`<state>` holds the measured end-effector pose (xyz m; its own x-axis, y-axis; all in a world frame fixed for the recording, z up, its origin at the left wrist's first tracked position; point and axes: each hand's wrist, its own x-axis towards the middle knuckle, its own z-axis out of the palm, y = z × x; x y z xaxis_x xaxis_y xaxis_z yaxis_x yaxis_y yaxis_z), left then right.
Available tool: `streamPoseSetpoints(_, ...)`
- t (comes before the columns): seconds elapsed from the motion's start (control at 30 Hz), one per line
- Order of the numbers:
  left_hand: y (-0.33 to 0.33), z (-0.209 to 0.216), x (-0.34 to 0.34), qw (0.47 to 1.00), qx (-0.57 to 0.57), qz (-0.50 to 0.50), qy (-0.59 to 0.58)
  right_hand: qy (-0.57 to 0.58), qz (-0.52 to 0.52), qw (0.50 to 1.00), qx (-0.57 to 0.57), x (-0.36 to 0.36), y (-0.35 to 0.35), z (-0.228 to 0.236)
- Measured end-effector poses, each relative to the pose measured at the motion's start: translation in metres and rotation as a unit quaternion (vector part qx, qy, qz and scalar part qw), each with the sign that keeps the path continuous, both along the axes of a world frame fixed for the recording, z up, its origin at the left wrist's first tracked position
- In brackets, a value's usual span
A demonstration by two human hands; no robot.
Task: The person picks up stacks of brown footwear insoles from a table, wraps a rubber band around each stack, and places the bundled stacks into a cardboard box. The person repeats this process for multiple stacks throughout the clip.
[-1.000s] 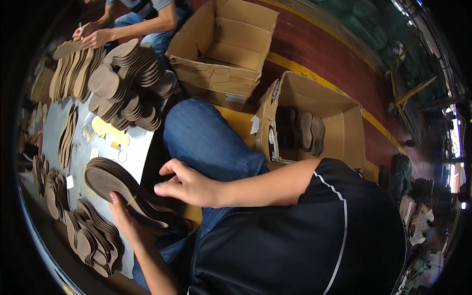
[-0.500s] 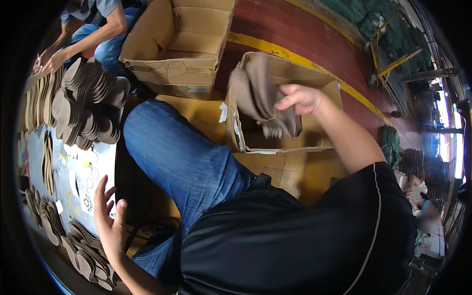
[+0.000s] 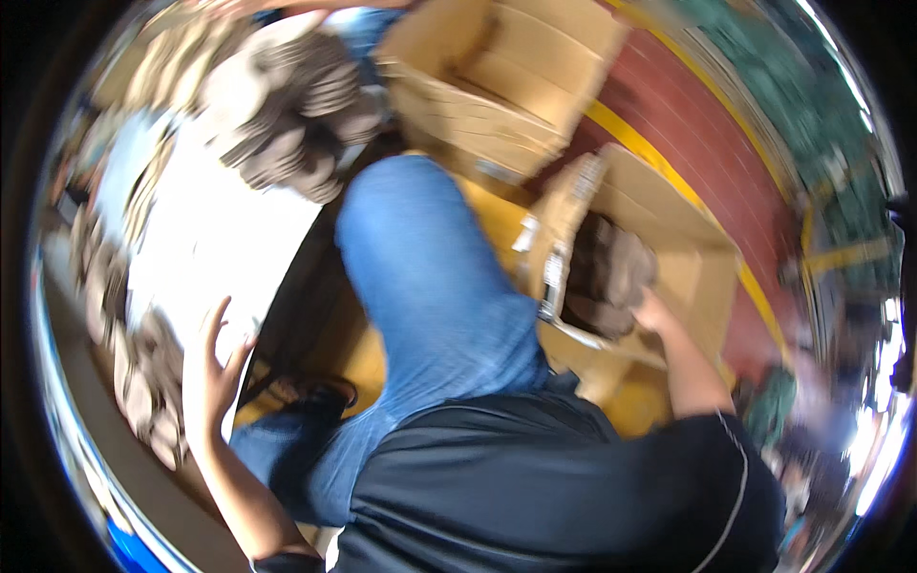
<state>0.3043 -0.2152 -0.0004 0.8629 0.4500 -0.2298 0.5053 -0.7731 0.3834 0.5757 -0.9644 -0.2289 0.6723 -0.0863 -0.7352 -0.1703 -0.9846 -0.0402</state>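
Note:
My right hand (image 3: 653, 313) is down inside the nearer cardboard box (image 3: 702, 239) and grips a bundle of brown shoe insoles (image 3: 627, 272). Its fingertips are hidden behind the bundle, which sits against the left side of the box among darker insoles. My left hand (image 3: 212, 377) holds nothing. Its fingers are apart and raised over the near edge of the bright white table (image 3: 215, 244). Close to it on the table's left side lie loose piles of insoles (image 3: 143, 387). Motion blurs the whole view.
Tall stacks of insoles (image 3: 287, 105) stand at the table's far end, with paler rows (image 3: 181, 62) to their left. A second cardboard box (image 3: 468, 110) stands beyond my knee. Another person's hand (image 3: 234, 8) shows at the top edge. Green sacks (image 3: 764, 86) lie at the far right.
My right hand has lowered the insole bundle into the nearer box. The view has swung, so the boxes and table appear shifted. My left hand stays spread by the table.

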Motion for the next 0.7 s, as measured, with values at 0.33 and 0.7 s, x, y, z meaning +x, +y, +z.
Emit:
streamPoseSetpoints(0.33,0.081,0.017,-0.017,0.956,0.019,0.178,-0.232,-0.537,0.253,0.717,0.365,0.059,0.314,0.241)
streamPoseSetpoints(0.7,0.075,-0.03,-0.052,0.938,0.018,0.218,-0.269,-0.539,0.463,0.609,0.35,0.036,0.646,0.303)
